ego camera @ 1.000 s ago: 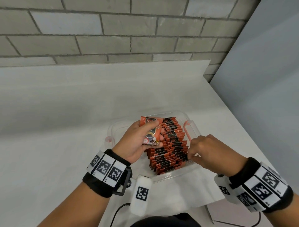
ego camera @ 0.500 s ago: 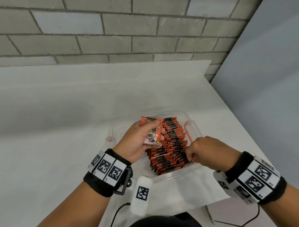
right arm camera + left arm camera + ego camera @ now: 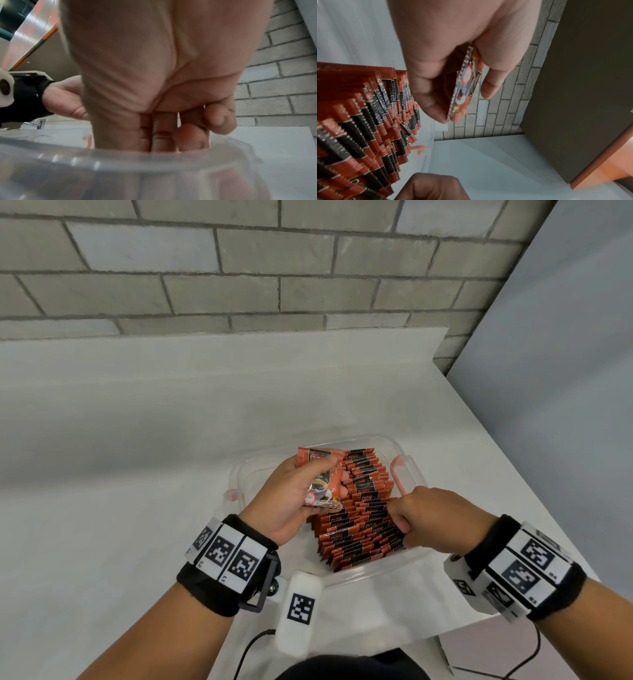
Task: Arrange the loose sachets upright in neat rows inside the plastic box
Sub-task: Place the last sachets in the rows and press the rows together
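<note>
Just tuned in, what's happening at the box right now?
A person is packing orange-and-black sachets into a clear plastic box on a white table. The left hand holds a small stack of sachets above the box, pinched between thumb and fingers. The right hand is down at the near right of the box, fingers curled into the upright rows; what it grips there is hidden. The left side of the box looks unfilled.

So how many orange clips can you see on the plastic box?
2: one orange clip on the plastic box's right rim, a second orange clip on its left rim. Others may be hidden.
</note>
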`<state>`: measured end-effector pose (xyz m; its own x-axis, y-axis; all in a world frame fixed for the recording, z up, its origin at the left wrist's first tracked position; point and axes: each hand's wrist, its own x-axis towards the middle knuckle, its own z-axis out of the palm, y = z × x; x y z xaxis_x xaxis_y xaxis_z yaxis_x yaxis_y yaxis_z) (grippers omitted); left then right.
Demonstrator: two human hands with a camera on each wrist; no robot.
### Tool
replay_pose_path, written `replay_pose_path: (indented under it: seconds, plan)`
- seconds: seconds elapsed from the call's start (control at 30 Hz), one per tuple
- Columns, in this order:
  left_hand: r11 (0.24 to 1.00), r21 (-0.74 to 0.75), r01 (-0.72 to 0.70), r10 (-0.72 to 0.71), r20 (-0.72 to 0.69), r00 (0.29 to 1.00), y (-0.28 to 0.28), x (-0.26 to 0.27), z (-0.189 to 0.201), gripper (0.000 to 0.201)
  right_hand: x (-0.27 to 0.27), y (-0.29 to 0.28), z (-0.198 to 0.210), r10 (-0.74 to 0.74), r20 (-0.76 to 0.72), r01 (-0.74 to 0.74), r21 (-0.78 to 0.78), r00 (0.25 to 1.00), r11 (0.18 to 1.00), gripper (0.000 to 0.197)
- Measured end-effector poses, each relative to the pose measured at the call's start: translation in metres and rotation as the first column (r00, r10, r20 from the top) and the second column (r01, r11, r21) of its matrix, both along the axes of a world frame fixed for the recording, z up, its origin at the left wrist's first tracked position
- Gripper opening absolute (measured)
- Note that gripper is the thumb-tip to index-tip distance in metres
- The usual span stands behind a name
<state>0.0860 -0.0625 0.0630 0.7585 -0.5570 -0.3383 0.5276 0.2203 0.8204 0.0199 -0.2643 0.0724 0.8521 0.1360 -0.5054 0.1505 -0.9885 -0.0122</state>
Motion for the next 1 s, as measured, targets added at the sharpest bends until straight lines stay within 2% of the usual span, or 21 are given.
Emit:
replay_pose_path:
  seconds: [0.1,0.27,0.33,0.4,0.47,0.53,0.6,0.73,0.8,0.9,1.0]
  plan:
    - [1.000,0.005,-0.013,0.013,-0.019,1.000,0.000,0.001,-0.001,0.020,0.001,-0.002,-0.002,-0.015,-0.007,0.015,0.021,1.000,1.000,0.026]
    - [1.000,0.011,-0.015,0.016,-0.027,1.000,0.002,0.002,-0.001,0.023,0.001,-0.011,-0.007,-0.086,-0.048,0.092,0.154,0.995,0.984,0.029]
    - [1.000,0.030,-0.011,0.011,-0.016,1.000,0.001,0.001,-0.001,0.020,0.001,-0.014,-0.003,-0.129,-0.062,0.139,0.231,0.990,0.963,0.019]
    - [0.998,0.060,-0.011,0.012,-0.001,1.000,0.000,0.000,-0.001,0.014,0.001,-0.015,0.004,-0.164,-0.013,0.160,0.310,0.986,0.937,0.011]
    - [0.996,0.085,-0.007,0.005,0.027,1.000,-0.001,-0.001,0.000,0.013,0.002,-0.011,0.013,-0.238,0.101,0.164,0.472,0.966,0.866,0.010]
    - [0.995,0.102,0.004,-0.011,0.067,0.998,-0.002,-0.002,0.000,0.015,0.005,-0.001,0.023,-0.380,0.150,0.186,0.675,0.913,0.714,0.016]
    - [0.993,0.118,0.021,-0.034,0.106,0.994,-0.003,-0.004,0.000,0.018,0.009,0.010,0.028,-0.462,0.111,0.209,0.783,0.880,0.586,0.024]
    - [0.985,0.164,0.061,-0.082,0.127,0.988,-0.006,-0.010,0.004,0.019,0.018,0.024,0.027,-0.436,-0.008,0.239,0.846,0.900,0.477,0.028]
    - [0.978,0.206,0.018,-0.035,0.082,0.996,-0.006,-0.011,0.008,0.022,0.017,0.023,0.026,-0.406,-0.022,0.241,0.834,0.914,0.497,0.022]
    - [0.950,0.298,-0.091,0.102,-0.024,0.994,0.001,-0.005,0.012,0.026,0.006,0.016,0.023,-0.281,0.021,0.171,0.750,0.959,0.639,0.012]
    - [0.930,0.354,-0.095,0.150,-0.131,0.980,0.009,-0.002,0.015,0.017,-0.007,0.015,0.019,-0.159,0.035,0.094,0.674,0.987,0.733,0.013]
